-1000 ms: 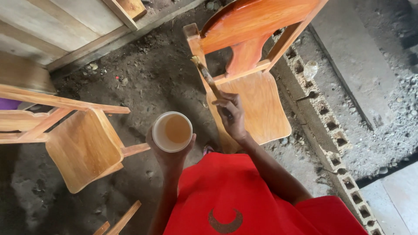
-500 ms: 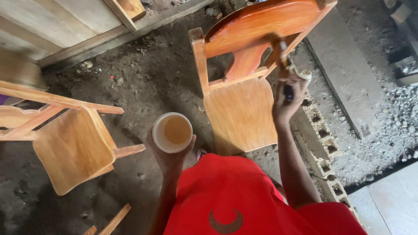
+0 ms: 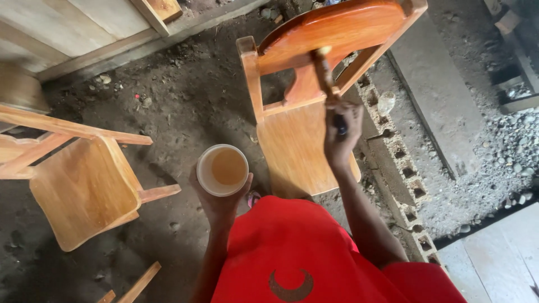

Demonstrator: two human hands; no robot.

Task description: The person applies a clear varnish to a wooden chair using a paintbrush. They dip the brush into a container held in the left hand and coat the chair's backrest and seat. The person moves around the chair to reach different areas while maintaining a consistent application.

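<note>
View from above, looking down at a person in a red top (image 3: 303,252) w/ both arms out in front. Left hand (image 3: 220,197) is cupped under a round white cup (image 3: 222,170), fingers wrapped around its base; cup holds amber-brown liquid and sits upright, over the dirt floor (image 3: 185,101) just left of the chair seat. Right hand (image 3: 339,137) is closed tight round the dark handle of a brush (image 3: 327,84); brush points up and away, its orange-stained end touching the chair's backrest.

Chair (image 3: 314,106) is small, wooden, directly in front of the person. Curved top rail and centre splat look glossy reddish-orange; seat and left post are paler, bare-looking wood. A second small chair (image 3: 78,179), all pale wood, lies tipped over at left, well apart from the first.

Right of the main chair: row of hollow concrete blocks (image 3: 404,168) running diagonally, then a grey slab and gravel. Wooden planks (image 3: 84,28) along top left. Thin wood strip (image 3: 137,283) on the floor bottom left.
</note>
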